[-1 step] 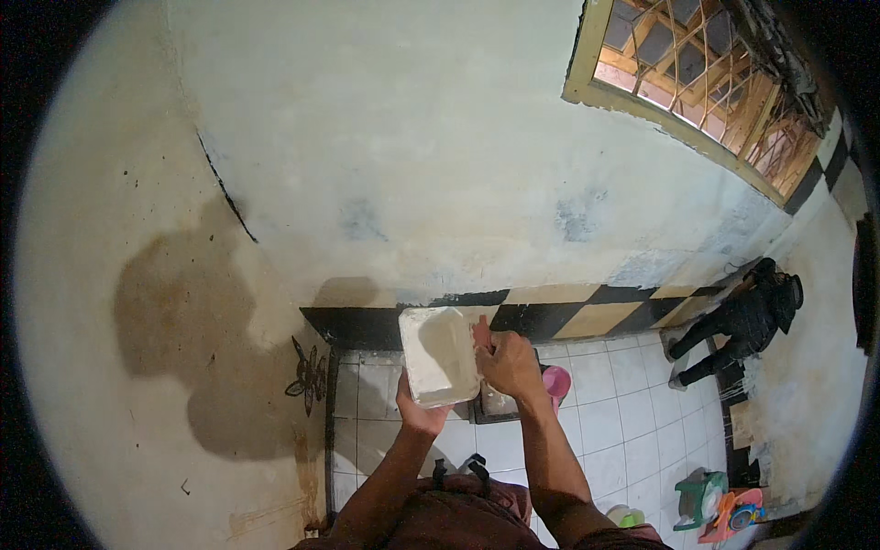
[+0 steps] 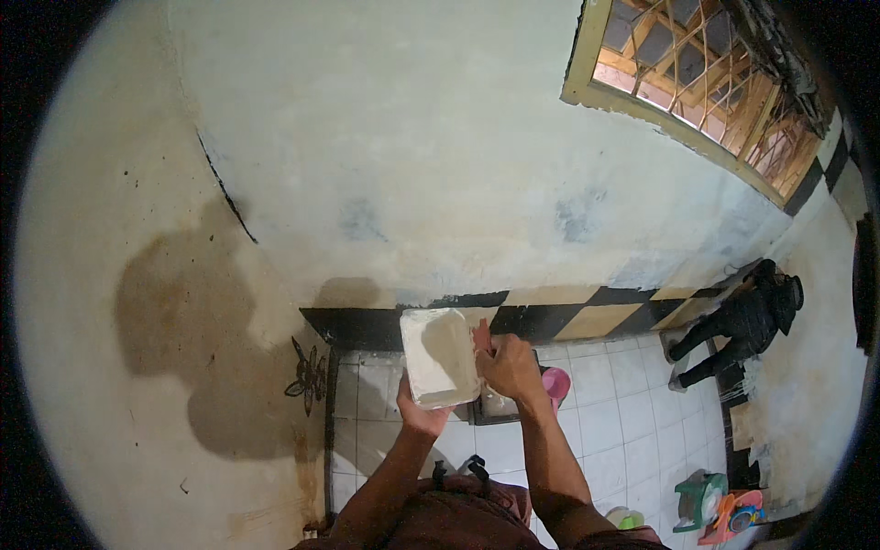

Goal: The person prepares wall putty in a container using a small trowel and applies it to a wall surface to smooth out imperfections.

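- Count: 2 hands, 1 off-white tub (image 2: 468, 359), 1 red tool (image 2: 481, 334), 1 pink container (image 2: 555, 383), 1 window (image 2: 701, 87) upper right.
- Tub: frame centre, above left hand, left of right hand.
- Left hand (image 2: 423, 412): holding tub at lower left.
- Right hand (image 2: 511, 368): gripping tool; tub contact unclear.

Pers. w/ dark maroon fabric shirt (image 2: 440, 515), below grip, looks creased. Two short black straps or clips (image 2: 478, 466) at its edge nearest grip; exact type unclear. R sleeve (image 2: 616, 539), same maroon, far below grip, partly cropped. L hand (image 2: 423, 412), R hand (image 2: 511, 368) + forearms bare.
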`<state>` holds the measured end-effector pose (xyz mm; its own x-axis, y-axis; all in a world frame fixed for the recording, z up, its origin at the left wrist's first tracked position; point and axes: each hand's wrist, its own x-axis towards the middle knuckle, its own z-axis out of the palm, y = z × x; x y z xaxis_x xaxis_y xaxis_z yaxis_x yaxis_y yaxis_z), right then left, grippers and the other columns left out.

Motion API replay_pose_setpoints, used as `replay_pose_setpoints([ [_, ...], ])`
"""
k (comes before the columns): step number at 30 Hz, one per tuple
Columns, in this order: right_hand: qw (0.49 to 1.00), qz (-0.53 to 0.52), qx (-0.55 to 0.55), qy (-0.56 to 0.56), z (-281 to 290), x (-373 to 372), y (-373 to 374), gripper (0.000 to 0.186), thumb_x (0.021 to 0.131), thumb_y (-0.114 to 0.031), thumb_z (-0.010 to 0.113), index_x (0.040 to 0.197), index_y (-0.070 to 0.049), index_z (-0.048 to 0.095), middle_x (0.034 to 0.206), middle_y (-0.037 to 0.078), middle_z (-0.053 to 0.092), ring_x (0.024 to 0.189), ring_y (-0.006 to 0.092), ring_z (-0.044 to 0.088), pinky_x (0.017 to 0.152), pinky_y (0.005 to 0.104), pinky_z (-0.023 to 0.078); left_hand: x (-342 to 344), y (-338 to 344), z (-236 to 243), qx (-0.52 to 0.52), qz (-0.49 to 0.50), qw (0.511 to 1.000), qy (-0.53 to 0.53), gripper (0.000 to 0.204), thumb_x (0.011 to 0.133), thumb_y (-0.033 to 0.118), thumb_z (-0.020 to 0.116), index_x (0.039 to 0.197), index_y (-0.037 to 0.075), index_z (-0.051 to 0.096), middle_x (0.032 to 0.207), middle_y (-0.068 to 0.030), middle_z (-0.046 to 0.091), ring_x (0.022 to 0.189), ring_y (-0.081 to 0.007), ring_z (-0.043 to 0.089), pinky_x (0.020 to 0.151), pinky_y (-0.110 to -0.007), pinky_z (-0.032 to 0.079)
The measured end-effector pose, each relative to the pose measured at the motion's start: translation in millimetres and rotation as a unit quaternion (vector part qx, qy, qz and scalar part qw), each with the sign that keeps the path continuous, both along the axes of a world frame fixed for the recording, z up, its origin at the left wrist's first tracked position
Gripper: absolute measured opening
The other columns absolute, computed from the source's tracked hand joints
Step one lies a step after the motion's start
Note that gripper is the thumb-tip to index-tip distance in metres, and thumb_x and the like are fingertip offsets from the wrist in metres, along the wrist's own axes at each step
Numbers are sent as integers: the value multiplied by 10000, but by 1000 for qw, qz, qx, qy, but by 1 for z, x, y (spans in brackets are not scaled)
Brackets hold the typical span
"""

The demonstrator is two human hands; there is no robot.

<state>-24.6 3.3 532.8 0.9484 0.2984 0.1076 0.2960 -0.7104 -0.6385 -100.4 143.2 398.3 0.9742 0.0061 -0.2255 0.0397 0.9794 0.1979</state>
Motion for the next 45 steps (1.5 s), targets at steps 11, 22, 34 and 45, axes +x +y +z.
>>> replay_pose_setpoints([
  [11,999,-11,-15,32,0,6,-48,449,930,-346,476,750,14,674,725,286,617,728,453,636,704,532,512,4,-55,10,19,-2,999,32,589,909,535,391,1375,183,461,1387,-73,489,1258,-320,468,1022,-562,367],
  [22,998,36,-6,44,6,22,-88,250,767,-218,616,695,17,661,673,262,605,706,417,647,667,447,505,9,-96,1,-12,25,1000,5,580,945,521,338,1389,158,426,1386,-79,478,1264,-329,464,1025,-568,363],
  [34,989,43,-55,129,1,38,-98,464,931,-366,456,866,41,668,815,301,624,844,454,629,791,525,496,18,-110,3,20,58,998,-6,552,932,489,381,1305,94,473,1238,-117,552,1146,-301,573,869,-453,545],
  [45,993,38,-35,108,0,31,-85,532,926,-403,478,736,64,651,833,360,595,850,495,609,823,520,476,8,-105,11,156,78,983,-65,565,946,502,331,1379,152,424,1358,-91,490,1253,-341,470,1012,-606,359],
])
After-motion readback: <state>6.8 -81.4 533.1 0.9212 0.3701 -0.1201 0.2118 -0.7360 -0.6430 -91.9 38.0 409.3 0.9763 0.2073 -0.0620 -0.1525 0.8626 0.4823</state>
